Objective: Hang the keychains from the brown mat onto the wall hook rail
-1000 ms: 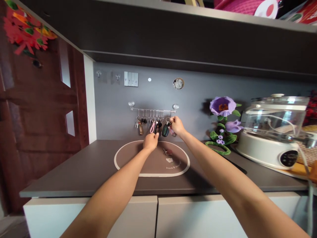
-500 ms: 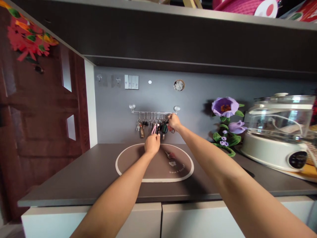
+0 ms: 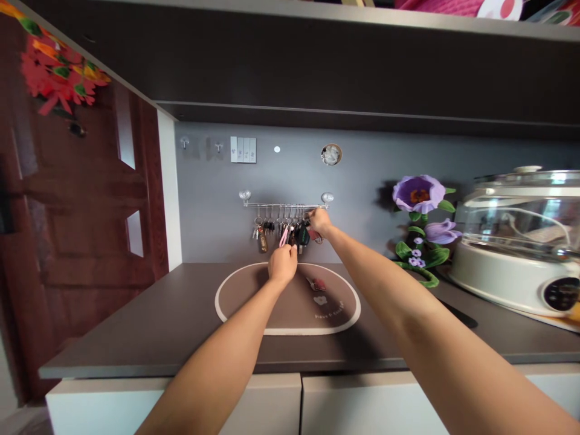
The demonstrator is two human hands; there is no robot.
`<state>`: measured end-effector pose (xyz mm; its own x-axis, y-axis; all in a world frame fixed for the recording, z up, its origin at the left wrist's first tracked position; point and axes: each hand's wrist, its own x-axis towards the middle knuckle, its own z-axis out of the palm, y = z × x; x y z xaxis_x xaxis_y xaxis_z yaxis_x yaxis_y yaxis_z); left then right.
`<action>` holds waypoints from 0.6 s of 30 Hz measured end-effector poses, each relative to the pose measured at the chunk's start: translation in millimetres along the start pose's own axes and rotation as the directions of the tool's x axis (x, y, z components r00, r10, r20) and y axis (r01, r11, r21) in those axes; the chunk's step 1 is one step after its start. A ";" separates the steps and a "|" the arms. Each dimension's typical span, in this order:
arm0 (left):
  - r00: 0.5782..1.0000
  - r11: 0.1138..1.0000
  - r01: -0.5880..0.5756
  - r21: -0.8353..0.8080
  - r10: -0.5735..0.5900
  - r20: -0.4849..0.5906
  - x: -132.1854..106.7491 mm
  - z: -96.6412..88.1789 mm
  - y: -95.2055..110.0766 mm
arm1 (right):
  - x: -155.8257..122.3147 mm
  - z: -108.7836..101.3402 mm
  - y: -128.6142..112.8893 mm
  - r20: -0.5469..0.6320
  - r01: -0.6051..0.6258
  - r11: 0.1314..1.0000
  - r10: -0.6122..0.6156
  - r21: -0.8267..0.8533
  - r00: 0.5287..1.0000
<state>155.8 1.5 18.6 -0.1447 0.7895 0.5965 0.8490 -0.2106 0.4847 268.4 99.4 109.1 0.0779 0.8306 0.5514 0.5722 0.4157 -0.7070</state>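
A clear rail (image 3: 286,206) with a row of hooks is fixed to the grey wall, and several bunches of keys (image 3: 269,226) hang from it. My right hand (image 3: 321,222) is closed in a pinch just under the rail's right end, on keys with a red tag (image 3: 313,234) that shows below the fingers. Lower down, my left hand (image 3: 283,264) is a closed fist in front of the hanging keys. A pink strap (image 3: 284,236) ends just above it; what the fist holds is hidden. Another key with a red tag (image 3: 319,284) lies on the brown mat (image 3: 254,302).
Purple artificial flowers (image 3: 419,194) stand on the right of the dark counter (image 3: 149,329), beside a white appliance with a clear top (image 3: 512,272). A dark shelf (image 3: 317,66) overhangs the work area. A wooden door (image 3: 90,241) is at left.
The view has shifted slightly, so everything sits a little further right. Both hands keep nearly the same places at the rail and in front of the keys.
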 end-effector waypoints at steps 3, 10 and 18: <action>1.000 1.000 0.003 -0.008 -0.003 0.006 0.7 0.3 -0.5 | 1.0 2.1 8.0 0.003 -0.004 1.000 0.004 0.017 1.000; 1.000 1.000 0.000 0.010 0.000 0.011 -0.1 0.3 -0.5 | -5.5 6.9 20.4 -0.024 0.008 0.999 -0.008 0.039 1.000; 0.999 0.998 -0.014 -0.057 0.016 0.044 0.8 4.1 -4.6 | -16.6 9.0 22.2 0.022 -0.077 0.966 0.074 0.247 0.997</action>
<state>153.9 5.6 14.2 -0.1082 0.8107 0.5754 0.8207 -0.2538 0.5118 272.5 98.2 80.2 0.1021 0.8669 0.4879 0.3455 0.4291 -0.8346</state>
